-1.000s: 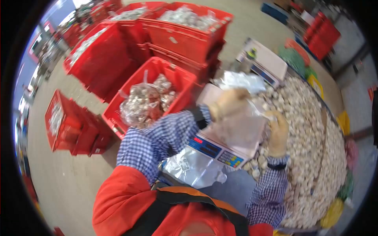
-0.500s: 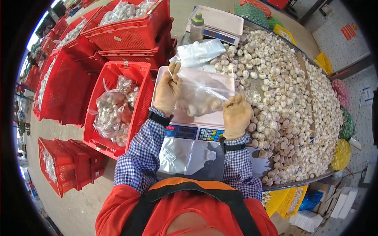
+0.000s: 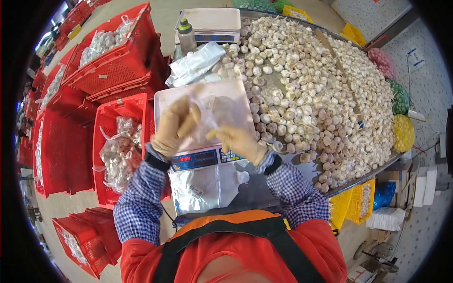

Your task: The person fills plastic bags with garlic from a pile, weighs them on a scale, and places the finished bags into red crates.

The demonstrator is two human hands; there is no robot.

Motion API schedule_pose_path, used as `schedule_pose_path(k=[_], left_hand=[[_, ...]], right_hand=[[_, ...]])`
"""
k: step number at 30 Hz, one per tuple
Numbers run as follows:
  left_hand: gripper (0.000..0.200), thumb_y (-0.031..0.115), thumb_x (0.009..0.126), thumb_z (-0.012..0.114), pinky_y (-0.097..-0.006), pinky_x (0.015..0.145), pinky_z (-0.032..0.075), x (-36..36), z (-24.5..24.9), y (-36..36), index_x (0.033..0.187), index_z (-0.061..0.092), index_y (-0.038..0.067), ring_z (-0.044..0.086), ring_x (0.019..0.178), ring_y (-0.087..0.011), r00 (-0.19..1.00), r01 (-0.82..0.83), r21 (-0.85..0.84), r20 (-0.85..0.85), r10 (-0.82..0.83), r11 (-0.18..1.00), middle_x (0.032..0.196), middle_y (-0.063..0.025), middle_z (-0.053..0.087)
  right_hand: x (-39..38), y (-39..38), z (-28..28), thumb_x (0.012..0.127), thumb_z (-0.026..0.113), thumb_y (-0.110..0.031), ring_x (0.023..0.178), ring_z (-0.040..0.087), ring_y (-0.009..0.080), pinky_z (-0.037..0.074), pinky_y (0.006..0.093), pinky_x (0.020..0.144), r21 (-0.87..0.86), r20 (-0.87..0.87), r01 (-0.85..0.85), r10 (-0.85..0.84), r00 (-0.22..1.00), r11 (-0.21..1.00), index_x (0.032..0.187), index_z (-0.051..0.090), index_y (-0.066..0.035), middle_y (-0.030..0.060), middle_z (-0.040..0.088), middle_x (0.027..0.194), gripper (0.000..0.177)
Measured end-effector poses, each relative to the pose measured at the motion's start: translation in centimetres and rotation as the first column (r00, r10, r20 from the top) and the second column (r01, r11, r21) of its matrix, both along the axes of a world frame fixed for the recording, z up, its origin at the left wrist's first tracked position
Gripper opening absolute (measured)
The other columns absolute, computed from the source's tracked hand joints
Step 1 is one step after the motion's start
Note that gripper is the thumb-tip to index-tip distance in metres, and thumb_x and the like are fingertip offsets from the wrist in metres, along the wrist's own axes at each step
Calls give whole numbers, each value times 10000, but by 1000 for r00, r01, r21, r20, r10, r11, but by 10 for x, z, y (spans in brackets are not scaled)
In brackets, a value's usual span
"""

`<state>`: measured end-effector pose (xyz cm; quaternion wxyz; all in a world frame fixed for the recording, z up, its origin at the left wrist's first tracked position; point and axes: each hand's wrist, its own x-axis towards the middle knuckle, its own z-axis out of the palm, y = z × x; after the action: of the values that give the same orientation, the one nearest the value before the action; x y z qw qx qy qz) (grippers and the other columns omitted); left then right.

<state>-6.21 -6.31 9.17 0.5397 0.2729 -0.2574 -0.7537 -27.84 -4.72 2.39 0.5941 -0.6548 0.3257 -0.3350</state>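
A clear plastic bag [image 3: 219,107] of garlic hangs between my hands above the weighing scale's pale pan [image 3: 165,101]; motion blurs it. My left hand [image 3: 174,127], in a tan glove, is at the bag's left side, with fingers curled on the plastic and partly smeared. At the lower right of the bag, my gloved right hand [image 3: 240,144] has its fingertips closed on the film. Red digits are lit on the scale's blue panel [image 3: 194,159].
Loose garlic bulbs [image 3: 302,94] cover the table on the right. Red crates [image 3: 120,153] with bagged garlic stand on the left. Flat plastic bags [image 3: 196,63], a green-capped bottle [image 3: 187,37] and a second scale [image 3: 210,21] are beyond the pan. Plastic sheets [image 3: 203,186] lie nearer me.
My view has turned, shifting the table leftward. The bag was stretched between both raised hands; now the hands are closer to me, the right one lower, and the bag is bunched and blurred.
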Motion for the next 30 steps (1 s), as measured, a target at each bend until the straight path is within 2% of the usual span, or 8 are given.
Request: schedule_pose_path(k=[4, 7, 9, 12, 21, 24, 28, 30], left_hand=[[416, 123, 946, 406, -221, 736, 465, 48, -44, -23, 1345, 438, 9, 480, 630, -81, 947, 141, -253, -249, -205, 957, 917, 0, 606], [370, 90, 884, 577, -249, 729, 458, 28, -61, 12, 1251, 527, 75, 521, 762, -78, 452, 324, -394, 863, 225, 860, 1010, -58, 604], [343, 103, 867, 600, -289, 791, 473, 25, -76, 16, 1201, 545, 51, 571, 858, -132, 335, 659, -649, 706, 624, 380, 1051, -71, 610], [283, 66, 831, 605, -315, 831, 481, 48, -54, 34, 1107, 587, 5, 597, 912, -173, 823, -44, -259, 539, 182, 965, 941, -64, 634], [286, 219, 945, 500, -311, 718, 471, 298, -82, 140, 1103, 598, 3, 576, 791, -212, -694, 68, -707, 474, 542, 704, 949, -159, 623], [204, 157, 929, 509, -362, 685, 486, 271, -136, 161, 1087, 588, 54, 626, 785, -206, -713, -84, -77, 701, -6, 994, 883, -92, 635], [360, 275, 794, 720, -374, 795, 501, 61, -226, 179, 1015, 606, 15, 632, 936, -271, 111, 61, -287, 954, 279, 956, 996, -132, 656], [344, 358, 797, 671, -378, 724, 500, -20, -208, 185, 924, 597, 47, 624, 869, -278, -367, 509, -139, 858, 360, 850, 934, -118, 638]], right_hand=[[-8, 14, 2, 955, 522, -143, 833, 603, 121, 488, 258, 771, -239, 82, -17, 38, 996, 971, 1026, 627, -27, 38, 642, 910, 173], [11, 18, 55, 932, 548, -125, 857, 614, 155, 490, 277, 775, -204, 92, -38, 57, 994, 978, 991, 630, -13, 49, 641, 932, 150], [35, 30, 76, 902, 589, -153, 852, 624, 211, 496, 300, 761, -573, -1, -20, 24, 1000, 819, 1024, 618, -23, 86, 631, 957, 180], [43, 65, 95, 861, 638, -198, 861, 624, 258, 504, 326, 749, -728, -19, 55, -100, 995, 683, 1066, 607, -54, 103, 620, 995, 252], [-82, 139, -50, 864, 530, -264, 782, 623, 324, 493, 415, 701, -316, -615, -95, -128, 778, 944, 882, 636, -75, 123, 643, 838, 217], [-84, 152, -78, 859, 488, -233, 806, 630, 343, 490, 445, 723, -173, -744, -220, 18, 668, 960, 844, 637, -60, 148, 651, 844, 229], [-40, 137, -120, 846, 512, -198, 808, 625, 352, 487, 443, 724, -317, -711, -216, -81, 698, 924, 846, 619, -56, 164, 641, 848, 178], [-29, 134, -149, 837, 527, -184, 793, 618, 349, 481, 440, 715, -331, -681, -189, -95, 726, 924, 839, 600, -55, 162, 629, 814, 148]])
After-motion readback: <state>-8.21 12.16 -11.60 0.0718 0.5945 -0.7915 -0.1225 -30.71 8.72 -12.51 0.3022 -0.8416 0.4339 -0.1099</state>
